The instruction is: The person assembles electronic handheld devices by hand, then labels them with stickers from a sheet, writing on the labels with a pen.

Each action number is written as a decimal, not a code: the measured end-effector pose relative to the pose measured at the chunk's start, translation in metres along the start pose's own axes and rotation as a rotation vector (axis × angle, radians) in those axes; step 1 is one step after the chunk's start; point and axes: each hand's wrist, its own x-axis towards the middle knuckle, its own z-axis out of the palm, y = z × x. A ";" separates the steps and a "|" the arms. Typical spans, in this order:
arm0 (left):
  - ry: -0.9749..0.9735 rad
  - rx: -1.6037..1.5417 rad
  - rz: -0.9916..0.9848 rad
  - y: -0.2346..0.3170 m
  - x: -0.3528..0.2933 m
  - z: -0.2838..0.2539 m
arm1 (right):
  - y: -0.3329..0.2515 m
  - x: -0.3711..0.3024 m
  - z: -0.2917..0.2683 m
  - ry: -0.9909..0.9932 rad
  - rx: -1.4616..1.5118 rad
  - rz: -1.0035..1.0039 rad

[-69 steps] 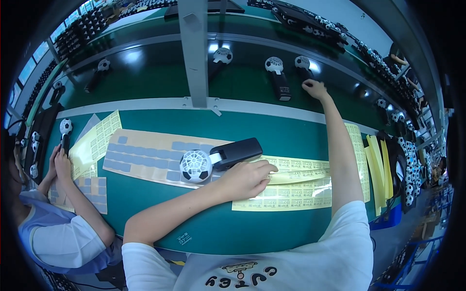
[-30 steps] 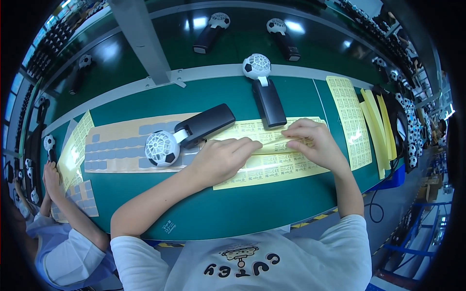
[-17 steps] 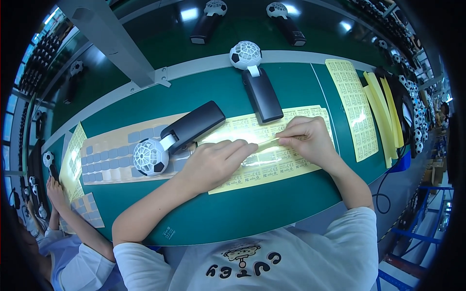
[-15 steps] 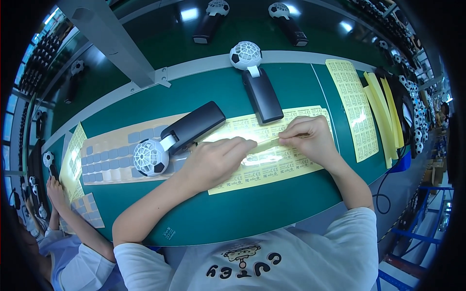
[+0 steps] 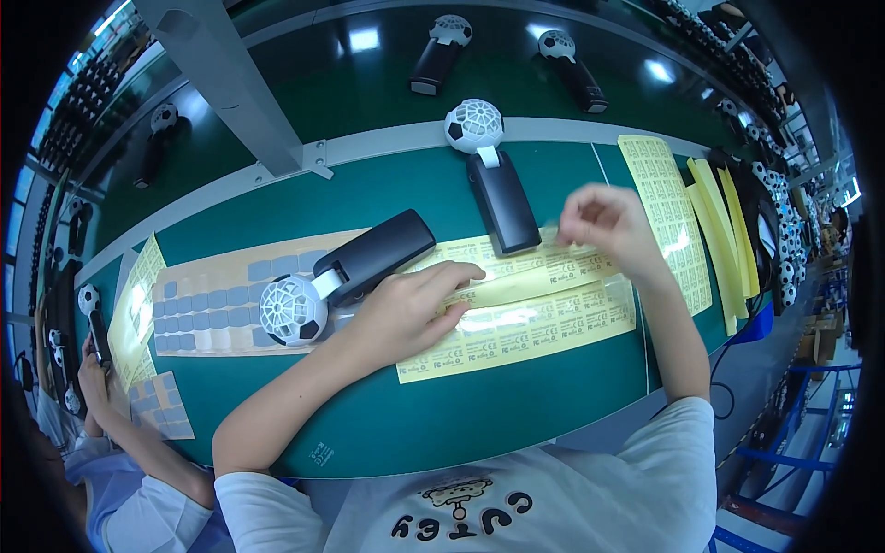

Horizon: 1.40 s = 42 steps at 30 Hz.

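Here, at the far left, a co-worker's hand holds a small black fan near the edge of the green tabletop. Next lies a beige backing sheet with grey-blue square stickers. On its right part rests a black handheld fan with a white ball-patterned head. The left hand lies flat, fingers stretched open, pressing on the yellow sheet of small printed labels. A 2nd black handheld fan lies above this sheet. The right hand is lifted over the sheet, fingers pinched together; what they grip I cannot tell.
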 end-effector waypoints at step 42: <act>-0.017 0.027 0.038 -0.002 0.002 0.002 | 0.004 0.030 0.015 -0.041 -0.551 0.412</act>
